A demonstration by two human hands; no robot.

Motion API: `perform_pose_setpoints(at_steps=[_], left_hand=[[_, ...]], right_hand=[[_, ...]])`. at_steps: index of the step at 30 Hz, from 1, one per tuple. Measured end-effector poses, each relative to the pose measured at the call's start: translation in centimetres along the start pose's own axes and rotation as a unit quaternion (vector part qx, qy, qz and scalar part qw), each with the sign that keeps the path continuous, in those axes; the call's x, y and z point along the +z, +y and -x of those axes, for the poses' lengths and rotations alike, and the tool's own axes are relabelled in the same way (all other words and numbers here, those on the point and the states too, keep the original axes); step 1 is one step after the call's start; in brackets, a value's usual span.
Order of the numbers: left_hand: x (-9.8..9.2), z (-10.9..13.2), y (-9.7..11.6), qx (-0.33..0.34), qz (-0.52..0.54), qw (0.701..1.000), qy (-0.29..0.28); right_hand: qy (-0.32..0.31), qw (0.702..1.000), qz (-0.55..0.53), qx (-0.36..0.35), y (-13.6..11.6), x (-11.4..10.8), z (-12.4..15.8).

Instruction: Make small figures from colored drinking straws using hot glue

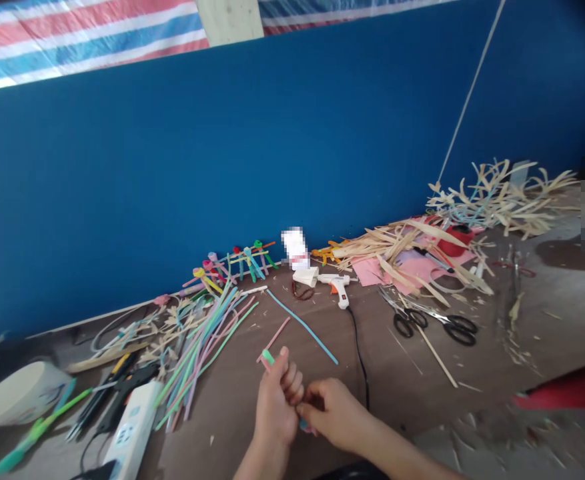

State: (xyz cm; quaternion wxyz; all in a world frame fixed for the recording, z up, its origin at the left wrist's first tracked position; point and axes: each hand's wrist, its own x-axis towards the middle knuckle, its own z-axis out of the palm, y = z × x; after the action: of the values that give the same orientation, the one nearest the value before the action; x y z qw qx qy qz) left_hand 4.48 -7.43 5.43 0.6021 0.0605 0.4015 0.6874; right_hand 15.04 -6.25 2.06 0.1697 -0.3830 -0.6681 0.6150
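Note:
My left hand (pixel 278 403) is closed around pipe cleaners. A green coil (pixel 268 357) sticks out above its thumb, beside a thin pink stem (pixel 277 337). Just right of it, my right hand (pixel 335 413) pinches a small blue and pink end (pixel 305 425) that shows below the left fingers; the fingers hide most of the piece. A single blue pipe cleaner (pixel 302 325) lies on the table beyond both hands. To the left is a loose bundle of pastel pipe cleaners (pixel 205 347).
Twisted pipe-cleaner figures (pixel 247 260) line the blue partition (pixel 272 147). A white glue gun (pixel 339 285) trails its cord near my right hand. Two scissors (pixel 459 327) and pale strips (pixel 397 247) lie to the right. At left are a power strip (pixel 135 427) and tape roll (pixel 22 393).

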Motion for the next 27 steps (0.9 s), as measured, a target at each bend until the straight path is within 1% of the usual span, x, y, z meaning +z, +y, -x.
perform_pose_setpoints(at_steps=[3,6,11,13,16,18,22,24,27], left_hand=[[0.1,0.1,-0.1,0.018,-0.016,1.0,0.011],[0.4,0.1,-0.3,0.024,-0.03,0.999,0.009],[0.9,0.3,-0.1,0.009,-0.063,0.997,-0.031],[0.7,0.4,0.2,0.012,-0.088,0.995,-0.045],[0.0,0.6,0.5,-0.006,-0.126,0.989,-0.072],[-0.4,0.8,0.7,-0.018,-0.143,0.985,-0.095],[-0.8,1.2,1.1,-0.035,-0.138,0.98,-0.14],[-0.8,1.2,1.3,-0.042,-0.125,0.982,-0.139],[-0.9,1.0,1.4,-0.039,-0.101,0.987,-0.115]], right_hand=[[0.01,0.999,0.039,-0.03,0.0,-0.1,0.0],[0.012,0.999,0.029,-0.033,0.2,-0.1,-0.1],[0.018,0.996,-0.086,-0.014,0.0,-0.4,-0.3],[0.021,0.991,-0.135,-0.007,-0.3,-0.5,-0.3],[0.02,0.981,-0.194,0.007,-0.6,-0.6,-0.3],[0.017,0.976,-0.217,0.014,-0.8,-0.6,-0.3],[0.025,0.97,-0.24,0.009,-0.9,-0.7,-0.1],[0.027,0.968,-0.249,0.012,-1.0,-0.7,0.0],[0.029,0.968,-0.247,0.015,-0.9,-0.6,0.0]])
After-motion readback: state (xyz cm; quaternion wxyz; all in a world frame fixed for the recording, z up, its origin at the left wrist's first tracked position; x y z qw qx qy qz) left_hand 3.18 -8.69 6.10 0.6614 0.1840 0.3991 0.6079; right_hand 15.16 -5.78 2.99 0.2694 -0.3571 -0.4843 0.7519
